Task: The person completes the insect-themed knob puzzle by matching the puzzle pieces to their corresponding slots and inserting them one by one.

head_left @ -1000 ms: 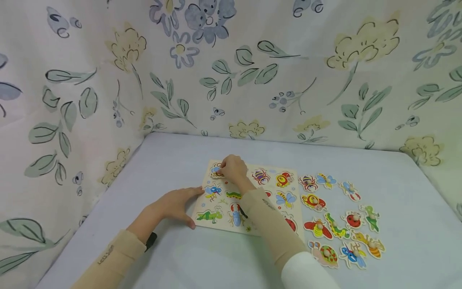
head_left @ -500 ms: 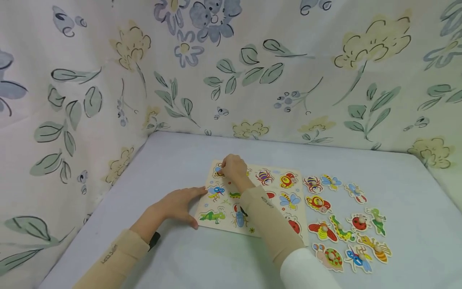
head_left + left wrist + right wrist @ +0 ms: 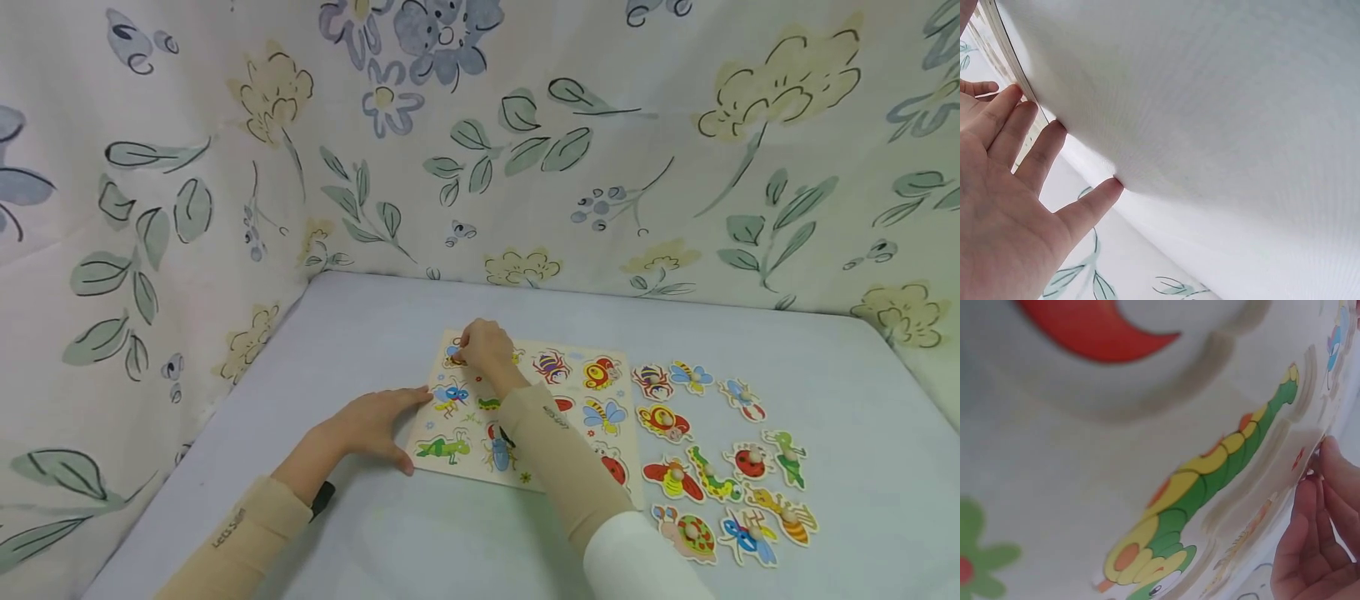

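Note:
A pale wooden peg puzzle board [image 3: 461, 469] with printed insects lies on the table. My right hand [image 3: 487, 346] is over its far left corner, pinching a small knobbed puzzle piece [image 3: 452, 353] with blue on it. Fingers mostly cover this piece, which sits over the corner picture. In the right wrist view, thumb and fingers of the right hand [image 3: 1316, 544] meet at the knob, beyond the printed caterpillar [image 3: 1191, 481]. My left hand [image 3: 367, 429] rests at the board's left edge with fingers spread. Its fingertips touch that edge in the left wrist view, the palm [image 3: 1004, 206] facing the camera.
Several loose knobbed pieces lie right of the board, among them a spider [image 3: 652, 382], a ladybug [image 3: 750, 460], a caterpillar [image 3: 712, 475] and a snail [image 3: 690, 535]. A floral curtain [image 3: 420, 200] stands behind the table [image 3: 360, 325] and along its sides.
The piece under my right fingers has shifted slightly and lies more closely over the corner picture. The head view has turned a little; the left hand stays at the board's edge.

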Action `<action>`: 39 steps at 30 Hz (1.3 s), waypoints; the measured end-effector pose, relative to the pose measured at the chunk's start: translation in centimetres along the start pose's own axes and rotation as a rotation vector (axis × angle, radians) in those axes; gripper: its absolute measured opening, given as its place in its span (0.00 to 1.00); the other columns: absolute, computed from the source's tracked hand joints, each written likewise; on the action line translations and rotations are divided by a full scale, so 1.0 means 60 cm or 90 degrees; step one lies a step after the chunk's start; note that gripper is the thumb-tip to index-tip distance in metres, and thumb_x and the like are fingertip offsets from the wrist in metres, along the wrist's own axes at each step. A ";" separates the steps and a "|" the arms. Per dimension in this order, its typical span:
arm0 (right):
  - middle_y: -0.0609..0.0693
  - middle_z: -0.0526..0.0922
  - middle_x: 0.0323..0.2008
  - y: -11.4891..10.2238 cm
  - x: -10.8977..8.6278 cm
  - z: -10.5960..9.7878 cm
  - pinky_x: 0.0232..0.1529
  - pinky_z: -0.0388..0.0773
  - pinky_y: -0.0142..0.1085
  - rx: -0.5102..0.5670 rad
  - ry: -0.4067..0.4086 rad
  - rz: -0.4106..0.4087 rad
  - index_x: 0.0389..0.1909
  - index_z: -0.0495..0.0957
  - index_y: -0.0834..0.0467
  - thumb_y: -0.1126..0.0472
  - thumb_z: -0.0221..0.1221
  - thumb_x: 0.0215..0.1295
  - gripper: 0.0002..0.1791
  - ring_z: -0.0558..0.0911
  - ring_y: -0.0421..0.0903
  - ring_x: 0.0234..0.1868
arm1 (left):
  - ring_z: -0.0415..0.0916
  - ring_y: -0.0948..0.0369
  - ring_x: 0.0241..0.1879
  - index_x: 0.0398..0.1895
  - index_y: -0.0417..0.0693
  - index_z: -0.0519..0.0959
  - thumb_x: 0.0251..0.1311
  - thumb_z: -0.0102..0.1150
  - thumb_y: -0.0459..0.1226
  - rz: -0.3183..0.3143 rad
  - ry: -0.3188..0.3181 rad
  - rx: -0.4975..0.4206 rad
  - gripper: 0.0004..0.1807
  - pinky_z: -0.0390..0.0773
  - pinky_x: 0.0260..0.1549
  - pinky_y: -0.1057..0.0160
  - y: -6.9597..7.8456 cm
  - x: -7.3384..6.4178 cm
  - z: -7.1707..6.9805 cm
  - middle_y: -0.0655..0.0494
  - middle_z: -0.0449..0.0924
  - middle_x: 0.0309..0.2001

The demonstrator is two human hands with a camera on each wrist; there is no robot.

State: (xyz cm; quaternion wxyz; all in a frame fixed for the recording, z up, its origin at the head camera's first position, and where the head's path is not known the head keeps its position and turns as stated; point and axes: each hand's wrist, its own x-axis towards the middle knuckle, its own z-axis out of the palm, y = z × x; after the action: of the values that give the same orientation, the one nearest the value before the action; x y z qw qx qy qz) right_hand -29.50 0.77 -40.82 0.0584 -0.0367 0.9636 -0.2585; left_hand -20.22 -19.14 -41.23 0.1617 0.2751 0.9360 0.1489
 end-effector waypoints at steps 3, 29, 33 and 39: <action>0.48 0.80 0.27 0.006 -0.004 -0.002 0.25 0.70 0.34 0.000 0.002 0.008 0.25 0.81 0.55 0.54 0.69 0.58 0.10 0.76 0.45 0.27 | 0.59 0.47 0.69 0.71 0.45 0.64 0.32 0.81 0.53 0.003 -0.003 -0.001 0.59 0.61 0.66 0.43 0.005 0.004 0.001 0.50 0.61 0.72; 0.53 0.85 0.42 0.025 -0.025 -0.041 0.36 0.79 0.38 0.090 -0.014 -0.036 0.40 0.85 0.60 0.58 0.68 0.60 0.11 0.81 0.48 0.37 | 0.59 0.44 0.69 0.71 0.41 0.64 0.34 0.80 0.53 0.033 0.004 0.004 0.58 0.61 0.65 0.41 0.010 0.016 -0.007 0.46 0.61 0.72; 0.52 0.85 0.41 0.022 -0.035 -0.042 0.36 0.78 0.38 0.105 -0.016 -0.029 0.40 0.85 0.60 0.58 0.68 0.60 0.11 0.80 0.47 0.36 | 0.60 0.43 0.68 0.70 0.41 0.65 0.34 0.80 0.53 0.030 0.004 -0.003 0.57 0.62 0.64 0.39 0.008 0.015 -0.003 0.45 0.61 0.71; 0.50 0.85 0.40 0.019 -0.042 -0.038 0.30 0.75 0.34 0.104 -0.031 -0.026 0.39 0.85 0.58 0.55 0.68 0.60 0.11 0.78 0.45 0.33 | 0.60 0.42 0.68 0.70 0.41 0.66 0.33 0.81 0.53 0.020 0.006 -0.012 0.57 0.62 0.64 0.38 0.004 0.008 0.003 0.44 0.62 0.71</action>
State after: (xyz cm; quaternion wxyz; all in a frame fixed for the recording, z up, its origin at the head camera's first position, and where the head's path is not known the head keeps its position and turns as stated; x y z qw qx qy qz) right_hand -27.38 3.16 -39.19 0.0792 -0.0578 0.9365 -0.3367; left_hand -20.40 -18.64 -41.39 0.1575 0.2876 0.9308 0.1612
